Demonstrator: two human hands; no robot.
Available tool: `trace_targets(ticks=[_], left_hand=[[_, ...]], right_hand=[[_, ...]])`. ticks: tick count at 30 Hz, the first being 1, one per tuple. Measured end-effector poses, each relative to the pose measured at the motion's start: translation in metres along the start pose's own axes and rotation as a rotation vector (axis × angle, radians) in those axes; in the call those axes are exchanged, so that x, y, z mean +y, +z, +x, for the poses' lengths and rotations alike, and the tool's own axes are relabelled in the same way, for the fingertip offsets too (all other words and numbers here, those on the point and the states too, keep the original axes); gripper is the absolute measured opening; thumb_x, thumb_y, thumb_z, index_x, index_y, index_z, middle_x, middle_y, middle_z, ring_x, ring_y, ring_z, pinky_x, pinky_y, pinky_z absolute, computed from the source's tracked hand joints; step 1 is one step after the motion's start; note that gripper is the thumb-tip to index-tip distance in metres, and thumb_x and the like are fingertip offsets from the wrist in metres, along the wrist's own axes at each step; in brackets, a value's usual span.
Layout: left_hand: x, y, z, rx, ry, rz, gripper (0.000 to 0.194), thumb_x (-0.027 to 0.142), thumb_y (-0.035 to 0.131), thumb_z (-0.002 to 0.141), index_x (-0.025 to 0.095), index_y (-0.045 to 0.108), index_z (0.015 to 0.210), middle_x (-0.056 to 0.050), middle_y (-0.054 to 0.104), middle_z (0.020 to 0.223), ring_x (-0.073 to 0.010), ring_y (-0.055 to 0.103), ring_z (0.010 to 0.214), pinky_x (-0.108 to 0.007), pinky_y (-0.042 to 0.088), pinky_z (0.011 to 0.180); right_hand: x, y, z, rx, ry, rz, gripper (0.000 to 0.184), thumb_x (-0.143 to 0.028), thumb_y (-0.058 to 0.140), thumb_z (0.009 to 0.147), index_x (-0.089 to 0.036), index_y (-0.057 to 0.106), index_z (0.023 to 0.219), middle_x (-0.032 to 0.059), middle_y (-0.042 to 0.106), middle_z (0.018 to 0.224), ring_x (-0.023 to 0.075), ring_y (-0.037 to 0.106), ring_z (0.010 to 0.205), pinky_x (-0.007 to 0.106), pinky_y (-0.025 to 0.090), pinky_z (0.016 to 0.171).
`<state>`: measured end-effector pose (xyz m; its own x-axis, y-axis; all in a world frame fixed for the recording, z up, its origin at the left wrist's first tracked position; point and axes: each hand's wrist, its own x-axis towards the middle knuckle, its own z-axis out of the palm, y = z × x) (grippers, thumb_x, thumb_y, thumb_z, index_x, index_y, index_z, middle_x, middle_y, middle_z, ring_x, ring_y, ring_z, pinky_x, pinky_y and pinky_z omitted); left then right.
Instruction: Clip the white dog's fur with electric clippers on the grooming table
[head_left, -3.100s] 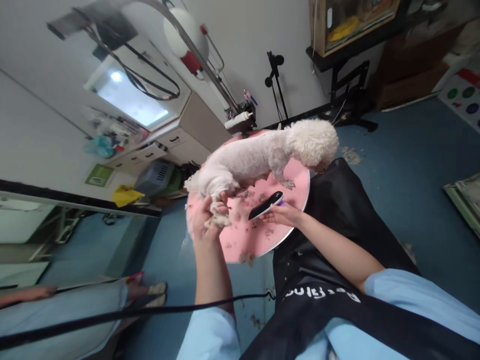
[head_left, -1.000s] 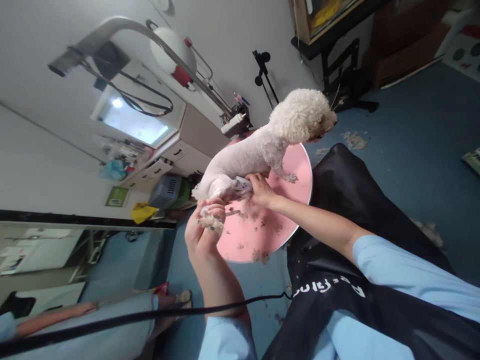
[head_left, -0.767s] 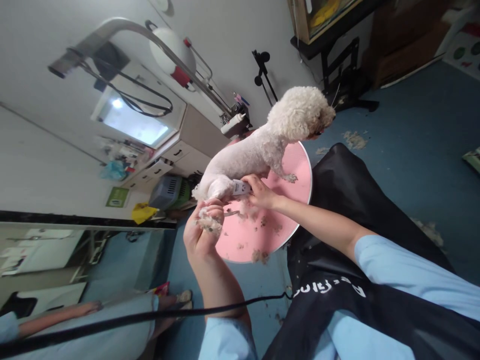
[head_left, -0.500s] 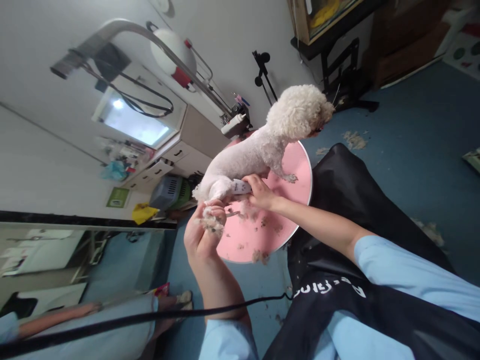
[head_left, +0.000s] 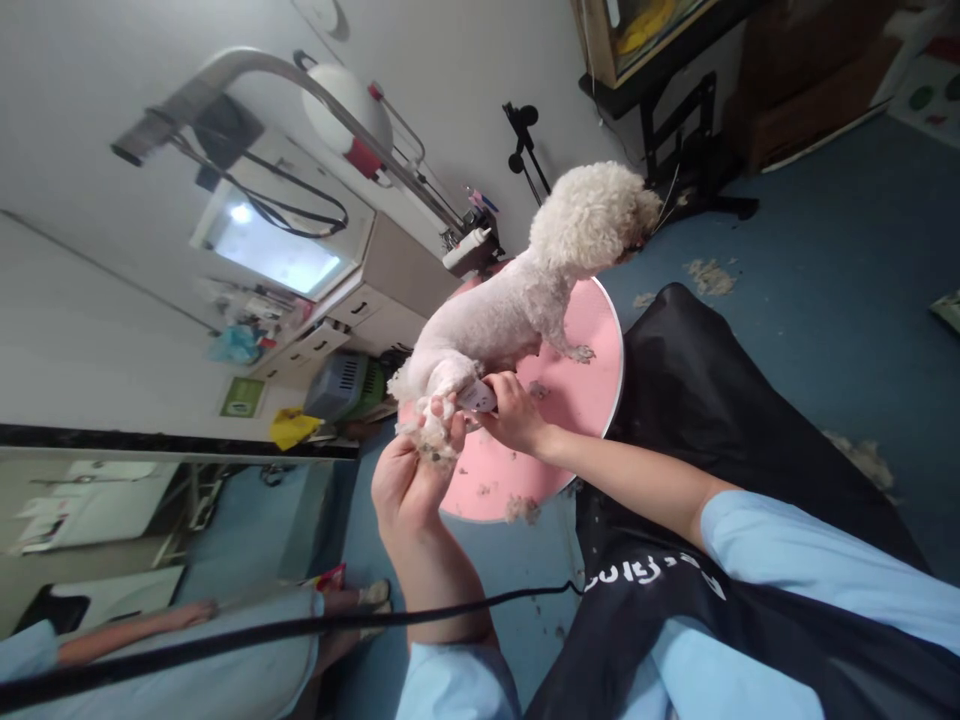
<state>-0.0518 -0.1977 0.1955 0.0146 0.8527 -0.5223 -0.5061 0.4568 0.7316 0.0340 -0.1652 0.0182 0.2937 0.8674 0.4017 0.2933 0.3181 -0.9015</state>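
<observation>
Left hand (head_left: 411,472): dog's (head_left: 491,315) hind paw (head_left: 436,442) is gripped — best held steady.
Right hand (head_left: 516,412): clipper (head_left: 478,396) is grasped — best guided flat, lightly, along the leg (head_left: 450,372).

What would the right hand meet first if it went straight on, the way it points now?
Most likely the hind leg of the dog, just ahead of the clipper that the right hand holds. Depth is unclear, so the clipper may touch it already.
</observation>
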Motion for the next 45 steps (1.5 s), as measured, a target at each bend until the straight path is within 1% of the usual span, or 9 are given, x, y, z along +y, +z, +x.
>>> trace_targets(ticks=[6, 11, 16, 20, 26, 31, 38, 42, 45], left_hand=[[-0.001, 0.002, -0.005, 0.01, 0.0, -0.017, 0.051, 0.005, 0.028, 0.092, 0.016, 0.055, 0.134, -0.009, 0.077, 0.088, -0.0157, 0.075, 0.077, -0.029, 0.058, 0.078], [-0.002, -0.004, -0.005, -0.023, -0.021, -0.004, 0.055, 0.005, 0.028, 0.089, 0.014, 0.052, 0.138, -0.011, 0.078, 0.09, -0.0168, 0.076, 0.081, -0.031, 0.059, 0.081], [0.002, -0.018, 0.003, -0.089, -0.055, 0.033, 0.057, 0.005, 0.029, 0.088, 0.016, 0.051, 0.139, -0.012, 0.078, 0.093, -0.0177, 0.076, 0.087, -0.034, 0.057, 0.091], [0.005, -0.031, 0.009, -0.188, -0.058, 0.04, 0.058, 0.005, 0.032, 0.087, 0.02, 0.05, 0.14, -0.011, 0.078, 0.102, -0.0188, 0.074, 0.1, -0.034, 0.056, 0.095], [0.008, -0.043, 0.012, -0.205, -0.11, 0.013, 0.055, 0.007, 0.032, 0.088, 0.02, 0.052, 0.137, -0.011, 0.078, 0.097, -0.018, 0.075, 0.099, -0.029, 0.059, 0.087], [0.009, -0.051, 0.013, -0.165, -0.118, -0.024, 0.053, 0.005, 0.031, 0.088, 0.018, 0.056, 0.133, -0.013, 0.078, 0.101, -0.0163, 0.076, 0.094, -0.025, 0.06, 0.081], [0.007, -0.062, 0.015, -0.235, -0.16, -0.069, 0.06, 0.006, 0.028, 0.092, 0.02, 0.043, 0.148, -0.012, 0.078, 0.099, -0.014, 0.076, 0.084, -0.025, 0.06, 0.081], [0.006, -0.066, 0.015, -0.287, -0.2, -0.089, 0.059, 0.007, 0.026, 0.094, 0.02, 0.041, 0.15, -0.011, 0.076, 0.096, -0.0136, 0.076, 0.082, -0.026, 0.06, 0.081], [0.006, -0.068, 0.015, -0.3, -0.208, -0.105, 0.058, 0.008, 0.025, 0.094, 0.019, 0.041, 0.149, -0.011, 0.076, 0.093, -0.0136, 0.076, 0.08, -0.027, 0.06, 0.081]], right_hand=[[-0.003, -0.004, -0.003, 0.005, 0.114, -0.029, 0.031, -0.03, 0.069, 0.083, -0.021, 0.051, 0.107, 0.0113, 0.057, 0.108, 0.0299, 0.057, 0.105, 0.046, 0.05, 0.09], [-0.015, -0.009, -0.009, -0.003, 0.065, 0.022, 0.037, -0.036, 0.074, 0.079, -0.02, 0.052, 0.106, 0.0121, 0.058, 0.106, 0.0303, 0.055, 0.105, 0.045, 0.05, 0.09], [-0.019, -0.011, -0.013, -0.073, 0.175, 0.052, 0.033, -0.029, 0.072, 0.078, -0.02, 0.053, 0.103, 0.0113, 0.061, 0.105, 0.0296, 0.057, 0.103, 0.045, 0.051, 0.086], [-0.016, -0.014, -0.013, -0.049, 0.066, 0.086, 0.039, -0.039, 0.073, 0.079, -0.019, 0.055, 0.107, 0.0125, 0.062, 0.109, 0.0307, 0.056, 0.109, 0.048, 0.048, 0.094], [0.005, -0.029, 0.001, -0.175, 0.082, 0.172, 0.048, -0.015, 0.073, 0.072, -0.018, 0.058, 0.118, 0.0114, 0.062, 0.119, 0.0282, 0.06, 0.115, 0.044, 0.05, 0.097], [0.019, -0.041, 0.014, -0.255, -0.037, 0.262, 0.054, -0.008, 0.061, 0.074, -0.018, 0.058, 0.127, 0.0102, 0.064, 0.124, 0.0256, 0.061, 0.115, 0.041, 0.051, 0.098], [0.025, -0.051, 0.022, -0.332, -0.146, 0.175, 0.06, -0.007, 0.058, 0.074, -0.016, 0.056, 0.133, 0.0124, 0.061, 0.125, 0.0257, 0.059, 0.119, 0.042, 0.047, 0.106], [0.031, -0.061, 0.038, -0.422, -0.14, 0.099, 0.064, -0.003, 0.058, 0.071, -0.016, 0.056, 0.134, 0.0121, 0.061, 0.126, 0.0276, 0.059, 0.118, 0.045, 0.047, 0.105], [0.031, -0.069, 0.051, -0.491, -0.231, 0.085, 0.063, 0.0, 0.054, 0.072, -0.017, 0.055, 0.133, 0.0108, 0.059, 0.125, 0.0255, 0.059, 0.118, 0.043, 0.047, 0.105]])
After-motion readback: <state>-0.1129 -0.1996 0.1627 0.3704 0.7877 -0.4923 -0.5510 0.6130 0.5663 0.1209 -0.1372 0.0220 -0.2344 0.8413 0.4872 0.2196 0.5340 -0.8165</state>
